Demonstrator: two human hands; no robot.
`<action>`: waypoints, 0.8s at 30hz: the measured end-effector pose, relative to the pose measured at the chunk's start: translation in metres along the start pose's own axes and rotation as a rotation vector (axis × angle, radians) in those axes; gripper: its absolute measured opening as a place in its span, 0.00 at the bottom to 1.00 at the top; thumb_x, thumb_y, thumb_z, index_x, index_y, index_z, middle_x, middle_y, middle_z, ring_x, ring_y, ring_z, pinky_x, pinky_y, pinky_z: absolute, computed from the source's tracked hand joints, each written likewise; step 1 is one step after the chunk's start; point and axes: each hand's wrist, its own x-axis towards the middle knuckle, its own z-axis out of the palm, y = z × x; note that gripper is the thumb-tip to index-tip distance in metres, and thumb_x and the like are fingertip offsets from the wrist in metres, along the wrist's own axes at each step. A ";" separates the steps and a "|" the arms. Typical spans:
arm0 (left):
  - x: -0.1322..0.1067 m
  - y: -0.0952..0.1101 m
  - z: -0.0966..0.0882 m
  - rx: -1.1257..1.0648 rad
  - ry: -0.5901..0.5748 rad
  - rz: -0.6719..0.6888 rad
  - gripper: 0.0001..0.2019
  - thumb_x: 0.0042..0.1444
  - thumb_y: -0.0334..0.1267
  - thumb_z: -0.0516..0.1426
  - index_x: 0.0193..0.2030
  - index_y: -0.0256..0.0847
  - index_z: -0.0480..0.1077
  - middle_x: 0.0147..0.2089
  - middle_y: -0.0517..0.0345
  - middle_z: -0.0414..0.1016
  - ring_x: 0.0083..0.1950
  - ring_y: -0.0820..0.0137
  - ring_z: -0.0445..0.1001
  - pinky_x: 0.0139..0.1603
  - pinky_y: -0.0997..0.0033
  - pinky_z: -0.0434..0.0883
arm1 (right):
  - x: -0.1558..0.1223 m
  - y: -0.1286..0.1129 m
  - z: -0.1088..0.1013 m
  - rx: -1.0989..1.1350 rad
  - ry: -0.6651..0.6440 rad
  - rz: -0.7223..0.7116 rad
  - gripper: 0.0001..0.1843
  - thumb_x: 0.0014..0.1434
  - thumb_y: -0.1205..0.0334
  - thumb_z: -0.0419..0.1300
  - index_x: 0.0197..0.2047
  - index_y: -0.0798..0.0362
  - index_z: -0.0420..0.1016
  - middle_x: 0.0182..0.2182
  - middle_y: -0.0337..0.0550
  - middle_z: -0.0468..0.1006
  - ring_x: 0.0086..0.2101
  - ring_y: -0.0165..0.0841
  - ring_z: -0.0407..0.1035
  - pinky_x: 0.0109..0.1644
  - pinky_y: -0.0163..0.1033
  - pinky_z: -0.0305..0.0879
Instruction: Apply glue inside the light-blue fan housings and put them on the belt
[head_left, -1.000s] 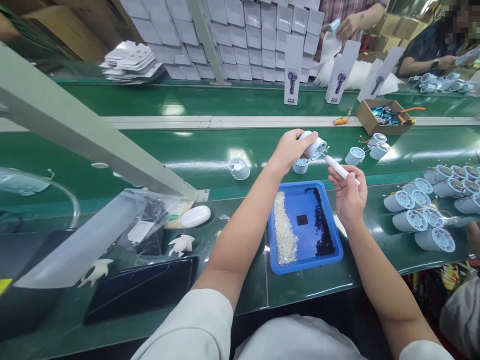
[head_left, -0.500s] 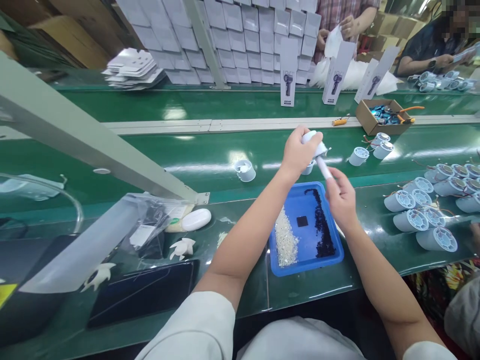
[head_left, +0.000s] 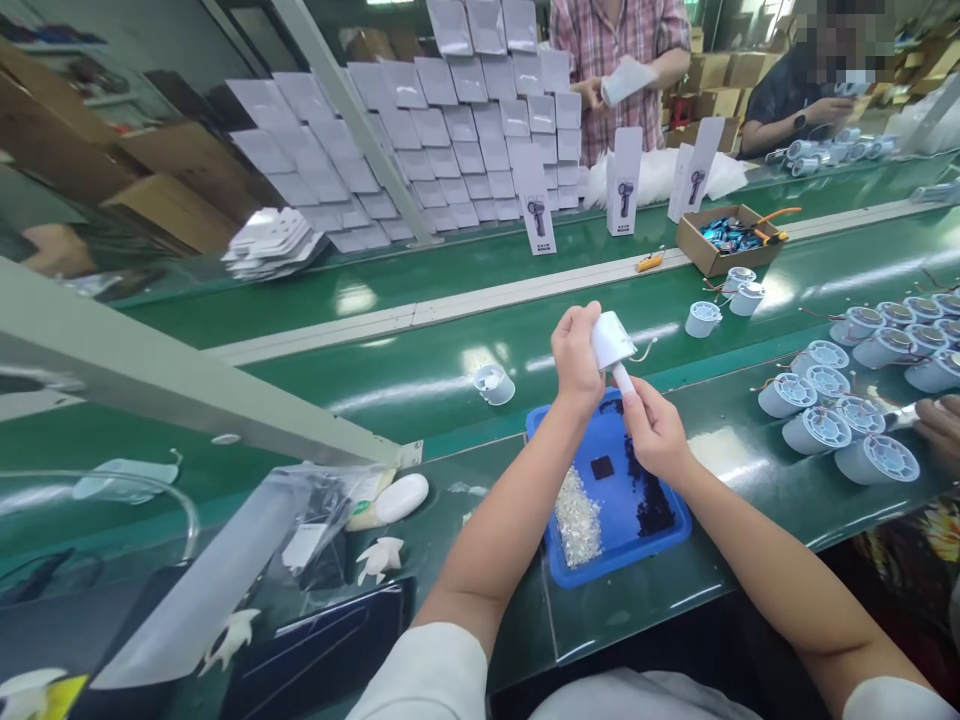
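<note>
My left hand (head_left: 576,358) is closed around a white cylindrical fan housing (head_left: 611,341), held tilted above the blue tray (head_left: 671,535). A thin wire hangs off the housing's right side. My right hand (head_left: 654,432) grips a slim white tool (head_left: 623,380) whose tip points up into the housing's underside. The tray holds a heap of clear small parts (head_left: 579,517), a strip of dark small parts (head_left: 646,487) and a black square (head_left: 602,467).
Several white housings (head_left: 840,400) lie at the right, where another person's hand (head_left: 939,430) reaches. One housing (head_left: 493,383) sits on the green belt. Upright product boxes (head_left: 625,180), a cardboard box (head_left: 731,238) and stacked white boxes (head_left: 480,130) stand behind. Two people work across the line.
My hands came together: the white tool swung from pointing sideways to pushing up into the housing. The view shifted and tilted, and my hands now sit closer over the tray.
</note>
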 end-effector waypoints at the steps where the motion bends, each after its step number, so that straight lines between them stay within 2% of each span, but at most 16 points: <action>1: -0.001 0.000 0.000 0.015 -0.005 -0.004 0.18 0.52 0.37 0.57 0.21 0.41 0.50 0.21 0.68 0.49 0.20 0.81 0.54 0.21 0.79 0.54 | -0.001 0.002 0.001 0.027 -0.005 0.009 0.22 0.65 0.47 0.48 0.46 0.55 0.73 0.19 0.32 0.58 0.19 0.27 0.51 0.24 0.36 0.52; 6: -0.007 0.007 0.003 0.194 -0.042 0.044 0.22 0.49 0.43 0.59 0.20 0.40 0.46 0.20 0.67 0.46 0.21 0.81 0.51 0.22 0.79 0.55 | -0.003 0.012 0.004 0.110 0.003 0.014 0.28 0.64 0.40 0.47 0.49 0.55 0.73 0.18 0.32 0.55 0.18 0.27 0.49 0.22 0.36 0.49; 12: -0.010 0.010 0.002 0.251 -0.097 0.082 0.25 0.48 0.49 0.59 0.20 0.41 0.45 0.20 0.68 0.47 0.22 0.81 0.51 0.23 0.79 0.56 | -0.003 0.009 0.008 0.124 0.038 -0.016 0.31 0.63 0.38 0.48 0.49 0.57 0.73 0.17 0.30 0.54 0.18 0.26 0.48 0.21 0.35 0.47; 14: -0.011 0.007 0.002 0.274 -0.113 0.106 0.23 0.50 0.49 0.58 0.21 0.41 0.47 0.20 0.67 0.51 0.23 0.81 0.54 0.24 0.79 0.58 | -0.002 0.010 0.008 0.124 0.046 -0.021 0.30 0.64 0.39 0.48 0.49 0.57 0.73 0.17 0.30 0.53 0.18 0.26 0.48 0.20 0.35 0.47; 16: -0.011 0.005 0.002 0.310 -0.150 0.117 0.20 0.49 0.46 0.60 0.23 0.41 0.52 0.24 0.66 0.60 0.26 0.81 0.60 0.27 0.80 0.62 | 0.000 0.012 0.006 0.123 0.063 -0.022 0.29 0.64 0.40 0.48 0.48 0.57 0.73 0.17 0.30 0.53 0.18 0.26 0.48 0.20 0.35 0.47; 18: -0.010 0.006 0.002 0.364 -0.230 0.078 0.16 0.45 0.43 0.63 0.28 0.41 0.58 0.31 0.64 0.67 0.29 0.80 0.66 0.30 0.79 0.66 | 0.002 0.015 0.004 0.103 0.095 -0.027 0.29 0.65 0.41 0.47 0.49 0.57 0.73 0.17 0.30 0.53 0.18 0.26 0.48 0.20 0.35 0.47; 20: -0.009 0.010 0.000 0.390 -0.365 -0.052 0.18 0.42 0.43 0.65 0.35 0.42 0.62 0.34 0.64 0.69 0.30 0.77 0.70 0.30 0.77 0.69 | 0.004 0.016 0.001 0.063 0.126 -0.040 0.28 0.65 0.43 0.48 0.51 0.57 0.73 0.17 0.30 0.53 0.18 0.27 0.48 0.21 0.35 0.48; 22: -0.004 0.016 -0.004 0.379 -0.487 -0.171 0.21 0.43 0.47 0.65 0.38 0.42 0.62 0.32 0.63 0.70 0.29 0.74 0.73 0.29 0.74 0.71 | 0.006 0.015 -0.001 0.013 0.124 -0.057 0.26 0.65 0.45 0.48 0.52 0.56 0.73 0.17 0.30 0.54 0.18 0.27 0.49 0.21 0.35 0.49; 24: 0.004 0.022 -0.012 0.415 -0.507 -0.148 0.22 0.43 0.51 0.65 0.36 0.42 0.61 0.29 0.63 0.70 0.28 0.72 0.74 0.29 0.72 0.72 | 0.006 0.013 -0.003 -0.037 0.069 -0.074 0.24 0.64 0.47 0.50 0.50 0.56 0.74 0.17 0.31 0.57 0.18 0.27 0.51 0.22 0.35 0.51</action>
